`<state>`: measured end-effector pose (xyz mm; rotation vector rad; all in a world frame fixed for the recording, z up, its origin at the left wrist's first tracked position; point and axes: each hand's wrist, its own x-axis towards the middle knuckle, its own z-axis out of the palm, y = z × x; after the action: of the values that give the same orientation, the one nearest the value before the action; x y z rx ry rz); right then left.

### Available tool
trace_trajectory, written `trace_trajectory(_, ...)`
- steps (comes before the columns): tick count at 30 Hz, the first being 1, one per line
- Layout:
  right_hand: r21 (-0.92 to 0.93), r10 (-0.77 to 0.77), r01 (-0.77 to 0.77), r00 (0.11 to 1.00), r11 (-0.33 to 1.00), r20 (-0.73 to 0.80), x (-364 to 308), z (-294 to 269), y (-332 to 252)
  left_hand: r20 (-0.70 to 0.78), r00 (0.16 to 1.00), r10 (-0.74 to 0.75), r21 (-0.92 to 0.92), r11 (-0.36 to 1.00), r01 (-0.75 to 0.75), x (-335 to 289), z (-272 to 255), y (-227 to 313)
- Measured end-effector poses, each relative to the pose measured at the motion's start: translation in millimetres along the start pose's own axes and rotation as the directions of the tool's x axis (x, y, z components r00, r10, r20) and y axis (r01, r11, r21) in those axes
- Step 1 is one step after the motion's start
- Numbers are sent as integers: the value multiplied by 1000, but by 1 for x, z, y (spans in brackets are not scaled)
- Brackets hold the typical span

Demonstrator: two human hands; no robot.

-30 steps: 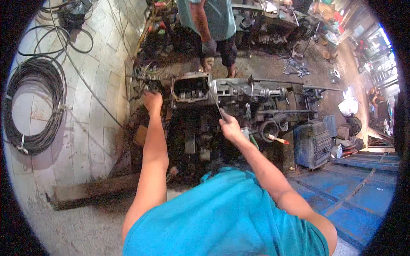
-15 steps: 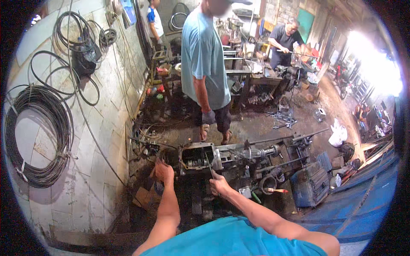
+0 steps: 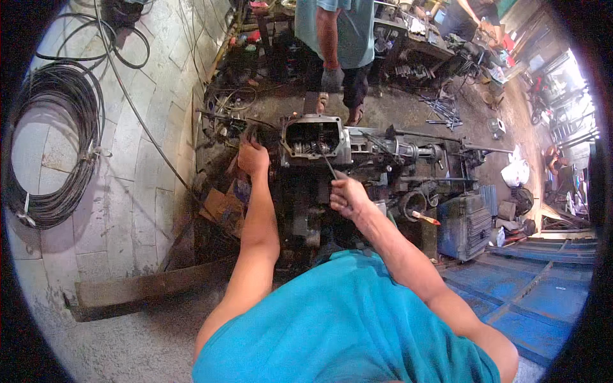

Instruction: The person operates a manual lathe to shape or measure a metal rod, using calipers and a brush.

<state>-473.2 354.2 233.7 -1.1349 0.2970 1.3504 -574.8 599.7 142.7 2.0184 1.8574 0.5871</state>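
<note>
A metal gearbox housing [image 3: 345, 148] with a rectangular open top lies in front of me, and gears [image 3: 308, 146] show inside it. My right hand [image 3: 349, 195] is closed round a thin metal rod [image 3: 331, 167], which slants up and left into the opening at its near edge. Its lower end is hidden in my fist. At the left end of the housing my left hand [image 3: 253, 159] has its fingers curled at a dark part [image 3: 251, 134]. What exactly they grip there is too dark to make out.
Beyond the housing stands a person in a light blue shirt [image 3: 361, 38]; another works at the far bench. A shaft assembly [image 3: 418, 151] extends right. A brush [image 3: 426, 218] and a blue ribbed casing [image 3: 469, 223] are nearby. Cable coils [image 3: 60, 83] hang on the left wall.
My view has tilted downward, so the housing sits higher in the picture. The rod is still in my right hand and in the opening. My left hand stays at the housing's left end.
</note>
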Motion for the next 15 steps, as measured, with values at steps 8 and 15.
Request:
trace_trajectory(8, 170, -18, 29, 998, 985, -66, 7, 16, 9, -93, 994, -60, -112, 992, 49, -13, 1, -17)
trace_trajectory(15, 136, -6, 14, 998, 991, -60, 5, 21, 10, 138, 982, -128, 63, 991, 120, -9, -22, 3)
